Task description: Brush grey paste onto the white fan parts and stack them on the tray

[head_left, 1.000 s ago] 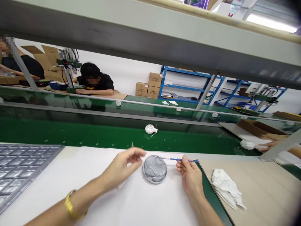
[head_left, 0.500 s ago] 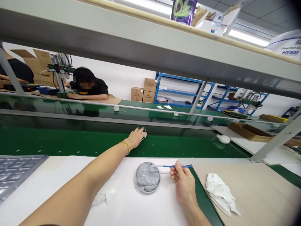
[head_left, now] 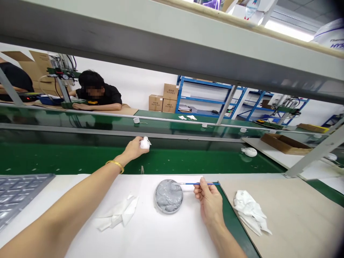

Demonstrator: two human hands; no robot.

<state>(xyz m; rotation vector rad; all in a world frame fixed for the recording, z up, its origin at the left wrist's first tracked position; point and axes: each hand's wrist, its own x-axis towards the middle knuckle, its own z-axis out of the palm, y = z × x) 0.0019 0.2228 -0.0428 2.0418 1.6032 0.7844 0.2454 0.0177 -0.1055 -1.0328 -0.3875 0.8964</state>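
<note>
Over the green belt, my left hand grips a small white round part with a short wire or tab on its right side. My right hand pinches a thin blue brush, held level. The brush's tip rests at the upper right of a round dish of grey paste on the white sheet. A crumpled tissue lies to the dish's left, and a white cloth lies on the brown board at the right.
Another white part sits on the belt at the right, near an open cardboard box. A grey tray is at the left. A shelf beam crosses overhead. Across the belt, a person leans on a bench.
My left hand has moved left along the belt, and the white part now shows in its grip. The right hand still holds the brush at the dish. The view has tilted slightly.
</note>
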